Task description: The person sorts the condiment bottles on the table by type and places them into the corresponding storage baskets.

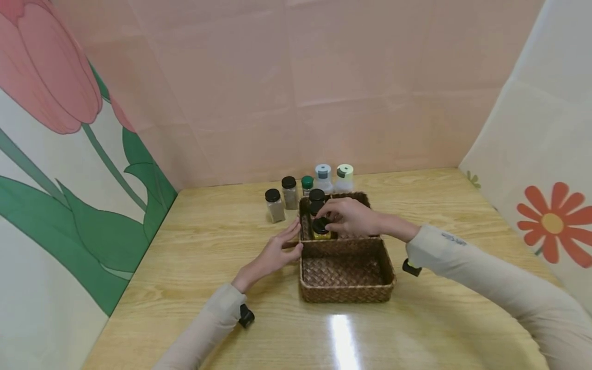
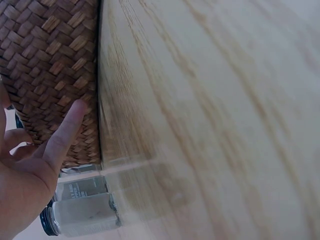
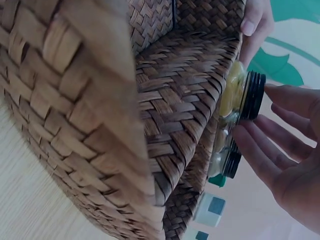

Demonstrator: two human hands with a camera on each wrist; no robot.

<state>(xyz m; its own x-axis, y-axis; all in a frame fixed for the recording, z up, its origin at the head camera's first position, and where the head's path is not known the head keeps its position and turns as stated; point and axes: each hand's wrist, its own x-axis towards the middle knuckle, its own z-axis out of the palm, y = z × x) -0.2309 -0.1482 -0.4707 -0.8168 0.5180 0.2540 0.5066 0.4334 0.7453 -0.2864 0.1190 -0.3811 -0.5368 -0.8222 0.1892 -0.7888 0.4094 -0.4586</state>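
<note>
A brown woven basket (image 1: 347, 294) has a front and a back compartment. In the back one, my right hand (image 1: 353, 217) pinches the black lid of a glass jar (image 1: 321, 235) with yellow contents between thumb and fingers. The right wrist view shows this jar (image 3: 232, 95) upright beside the divider, its lid above the rim. Another black-lidded jar (image 1: 316, 198) stands just behind it. My left hand (image 1: 274, 252) rests against the basket's left side, fingers extended near the rim. One straight digit lies along the woven wall (image 2: 55, 65) in the left wrist view.
Two black-lidded jars, one nearer (image 1: 276, 209) and one farther (image 1: 290, 194), stand left of the basket. Behind it are a green-capped jar (image 1: 307, 183), a blue-capped bottle (image 1: 323, 174) and a pale-yellow-capped bottle (image 1: 345, 174). A pink wall covering (image 1: 240, 103) backs the wooden table (image 1: 222, 231).
</note>
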